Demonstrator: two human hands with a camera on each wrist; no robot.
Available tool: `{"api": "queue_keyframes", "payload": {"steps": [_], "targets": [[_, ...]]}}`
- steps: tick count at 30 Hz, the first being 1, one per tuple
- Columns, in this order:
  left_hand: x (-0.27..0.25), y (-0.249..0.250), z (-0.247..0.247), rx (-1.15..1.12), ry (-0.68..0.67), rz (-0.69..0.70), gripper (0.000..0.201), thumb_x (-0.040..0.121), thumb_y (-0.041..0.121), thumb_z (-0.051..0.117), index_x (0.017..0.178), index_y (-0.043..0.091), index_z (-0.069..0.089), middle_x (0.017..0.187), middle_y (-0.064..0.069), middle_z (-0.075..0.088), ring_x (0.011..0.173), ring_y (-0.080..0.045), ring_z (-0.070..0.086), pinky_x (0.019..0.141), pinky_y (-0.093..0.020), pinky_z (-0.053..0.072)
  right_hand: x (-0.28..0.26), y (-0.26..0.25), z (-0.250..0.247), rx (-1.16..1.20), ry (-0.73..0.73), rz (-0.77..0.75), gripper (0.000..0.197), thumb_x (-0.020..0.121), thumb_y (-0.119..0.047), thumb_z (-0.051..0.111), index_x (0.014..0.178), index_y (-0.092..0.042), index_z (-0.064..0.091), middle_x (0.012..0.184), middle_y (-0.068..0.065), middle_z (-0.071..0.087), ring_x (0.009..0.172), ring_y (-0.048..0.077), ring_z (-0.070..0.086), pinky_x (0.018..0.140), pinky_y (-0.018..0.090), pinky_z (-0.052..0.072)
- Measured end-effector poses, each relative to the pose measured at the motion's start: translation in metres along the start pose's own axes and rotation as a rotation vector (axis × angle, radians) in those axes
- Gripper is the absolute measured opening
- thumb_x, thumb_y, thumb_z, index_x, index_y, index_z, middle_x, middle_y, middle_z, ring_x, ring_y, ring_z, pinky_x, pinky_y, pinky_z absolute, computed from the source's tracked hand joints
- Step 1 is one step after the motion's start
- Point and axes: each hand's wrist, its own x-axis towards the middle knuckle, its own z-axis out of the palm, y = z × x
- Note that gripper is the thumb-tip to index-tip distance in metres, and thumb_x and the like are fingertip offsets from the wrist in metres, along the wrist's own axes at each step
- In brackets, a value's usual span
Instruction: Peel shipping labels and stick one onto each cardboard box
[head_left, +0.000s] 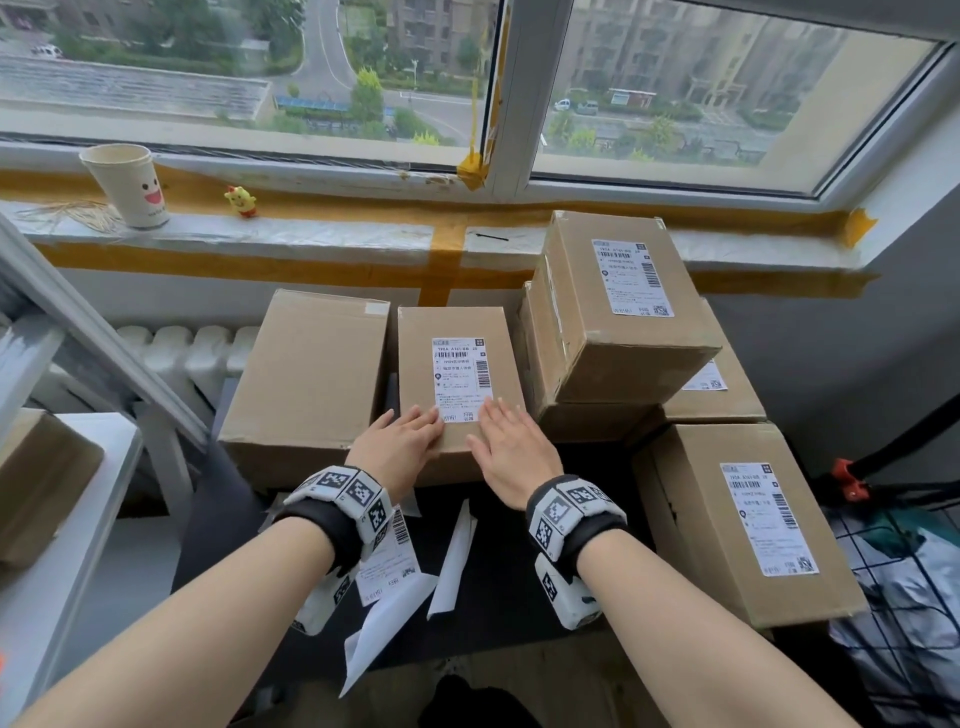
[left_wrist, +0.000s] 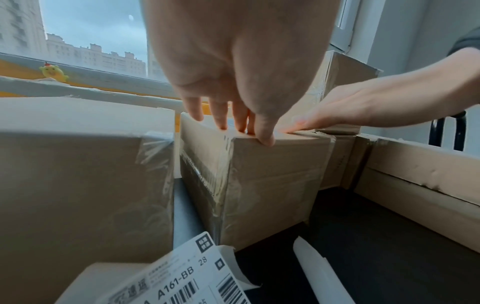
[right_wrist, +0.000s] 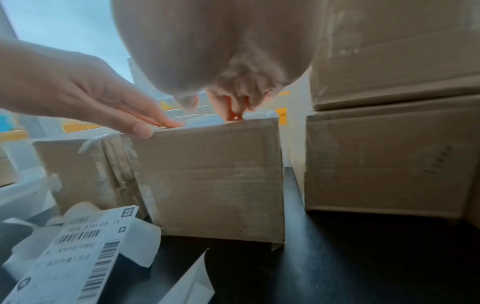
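A middle cardboard box carries a white shipping label on its top. My left hand lies flat on the box's near left part, fingers straight, touching the label's lower left corner. My right hand lies flat at the label's lower right corner. In the left wrist view the left hand presses the box's top edge. The right wrist view shows the right hand above the same box. An unlabelled box stands to the left. Spare labels lie on the dark table.
Labelled boxes are stacked at the right and near right. Peeled backing papers lie on the dark table. A paper cup and a yellow toy stand on the window sill. A wire basket is at far right.
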Motion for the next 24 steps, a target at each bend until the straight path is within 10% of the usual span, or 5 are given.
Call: {"api": "queue_keyframes", "payload": {"steps": [24], "targets": [[0.002, -0.016, 0.012, -0.202, 0.124, 0.094, 0.05, 0.099, 0.031, 0.037, 0.147, 0.019, 0.027, 0.156, 0.004, 0.021, 0.146, -0.014, 0.016, 0.117, -0.023, 0.015, 0.114, 0.005, -0.055, 0.044, -0.314, 0.078, 0.054, 0.102, -0.023, 0.015, 0.15, -0.003, 0.0, 0.16, 0.011, -0.006, 0.148, 0.023, 0.003, 0.121, 0.034, 0.005]]}}
